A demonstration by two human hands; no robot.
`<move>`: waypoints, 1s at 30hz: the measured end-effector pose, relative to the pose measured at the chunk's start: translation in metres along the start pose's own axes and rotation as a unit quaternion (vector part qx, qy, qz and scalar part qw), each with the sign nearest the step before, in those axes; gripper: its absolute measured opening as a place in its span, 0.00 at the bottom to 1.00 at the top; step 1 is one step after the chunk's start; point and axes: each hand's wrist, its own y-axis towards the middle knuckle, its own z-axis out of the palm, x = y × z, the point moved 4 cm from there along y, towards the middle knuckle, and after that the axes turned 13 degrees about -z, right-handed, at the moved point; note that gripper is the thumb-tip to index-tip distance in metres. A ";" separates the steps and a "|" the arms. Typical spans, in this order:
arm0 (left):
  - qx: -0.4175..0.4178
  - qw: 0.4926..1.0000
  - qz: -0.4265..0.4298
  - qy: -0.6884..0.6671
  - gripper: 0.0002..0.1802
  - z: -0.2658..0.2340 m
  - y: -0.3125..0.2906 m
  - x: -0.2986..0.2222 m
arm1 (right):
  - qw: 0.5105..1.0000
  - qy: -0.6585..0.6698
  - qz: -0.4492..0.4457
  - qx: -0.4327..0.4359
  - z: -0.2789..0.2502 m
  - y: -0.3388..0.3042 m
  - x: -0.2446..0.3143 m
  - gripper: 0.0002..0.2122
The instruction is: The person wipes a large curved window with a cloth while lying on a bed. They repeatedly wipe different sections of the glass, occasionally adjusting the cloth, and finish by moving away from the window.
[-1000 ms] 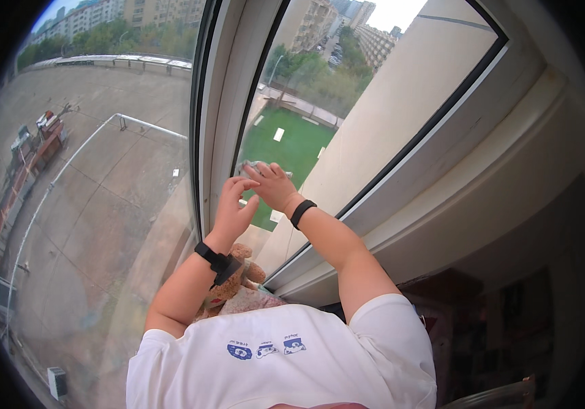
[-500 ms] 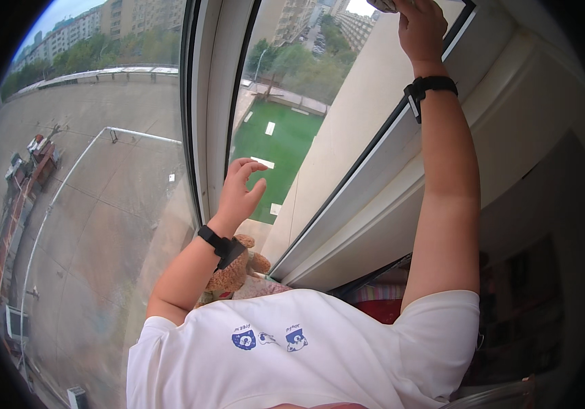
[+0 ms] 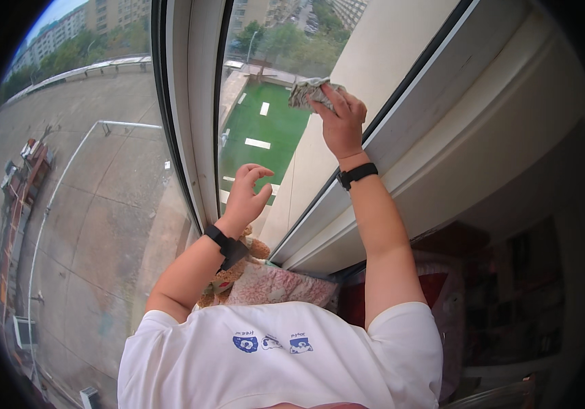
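A crumpled greyish cloth [image 3: 303,93] is bunched under the fingers of my right hand [image 3: 341,121], which presses it against the window pane [image 3: 292,51] at upper middle. My right arm reaches up from the lower right, a black band round its wrist. Lower and further left, my left hand [image 3: 243,196] is raised in front of the same pane with its fingers loosely curved and apart, holding nothing. Whether its side touches the glass or the frame, I cannot tell. A black band with a dark flat piece circles that wrist.
A white window frame post [image 3: 197,102] stands left of my hands; another frame edge [image 3: 415,88] slants along the right. Below my left wrist sit a brown plush toy [image 3: 255,247] and pink patterned fabric [image 3: 279,285]. Beyond the glass lie a green ground [image 3: 265,129] and a grey roof [image 3: 101,204].
My right hand has come down and to the left with the cloth, from the pane's top right corner to its middle. My left hand has barely moved. The view has shifted slightly.
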 end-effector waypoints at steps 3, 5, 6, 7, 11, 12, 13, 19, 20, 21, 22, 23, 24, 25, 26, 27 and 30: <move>0.018 0.999 -0.030 0.010 0.14 0.012 -0.019 0.011 | 0.999 0.035 0.033 0.020 0.000 -0.063 0.036 0.09; 0.038 0.998 -0.052 0.020 0.14 0.014 -0.031 0.017 | 0.998 0.053 0.026 0.037 0.001 -0.091 0.053 0.09; 0.023 0.999 -0.031 0.032 0.14 0.009 -0.036 0.015 | 0.997 0.073 0.035 0.002 -0.004 -0.097 0.056 0.09; 0.015 0.999 -0.018 0.046 0.14 0.003 -0.037 0.013 | 0.996 0.067 0.026 0.049 -0.003 -0.095 0.053 0.11; -0.026 0.998 -0.030 0.056 0.15 -0.030 -0.038 -0.002 | 0.998 -0.042 0.024 -0.046 -0.038 -0.011 -0.021 0.17; -0.042 0.997 -0.037 0.047 0.15 -0.035 -0.040 -0.003 | 0.996 -0.064 0.028 -0.058 -0.052 0.014 -0.047 0.23; -0.057 0.997 -0.048 0.028 0.14 -0.038 -0.041 -0.007 | 0.992 -0.074 -0.007 -0.103 -0.067 0.044 -0.068 0.25; -0.082 0.996 -0.048 0.004 0.15 -0.022 -0.060 -0.007 | 0.979 -0.140 0.016 -0.146 -0.096 0.130 -0.105 0.20; -0.082 0.996 -0.044 0.005 0.16 -0.019 -0.063 -0.004 | 0.982 -0.121 0.019 -0.144 -0.090 0.123 -0.095 0.20; -0.089 0.995 -0.046 0.013 0.16 -0.018 -0.065 -0.002 | 0.984 -0.104 0.022 -0.143 -0.085 0.115 -0.087 0.21; -0.093 0.994 -0.057 0.012 0.16 -0.016 -0.066 0.002 | 0.983 -0.117 0.031 -0.141 -0.076 0.102 -0.076 0.18; -0.098 0.993 -0.062 0.013 0.16 -0.015 -0.069 0.005 | 0.985 -0.093 -0.003 -0.148 -0.067 0.090 -0.066 0.22; -0.100 0.992 -0.076 0.014 0.15 -0.012 -0.071 0.009 | 0.985 -0.071 -0.035 -0.155 -0.060 0.076 -0.057 0.26; -0.106 0.991 -0.081 0.015 0.15 -0.010 -0.074 0.012 | 0.987 -0.065 -0.004 -0.149 -0.048 0.056 -0.043 0.22; -0.112 0.989 -0.093 0.014 0.15 -0.007 -0.078 0.016 | 0.987 -0.060 0.028 -0.144 -0.038 0.034 -0.027 0.18; -0.118 0.988 -0.103 0.014 0.15 -0.004 -0.081 0.020 | 0.992 -0.052 0.028 -0.115 -0.028 0.016 -0.015 0.18; -0.130 0.985 -0.109 0.009 0.15 0.004 -0.091 0.034 | 0.995 -0.011 0.058 -0.083 0.002 -0.037 0.019 0.15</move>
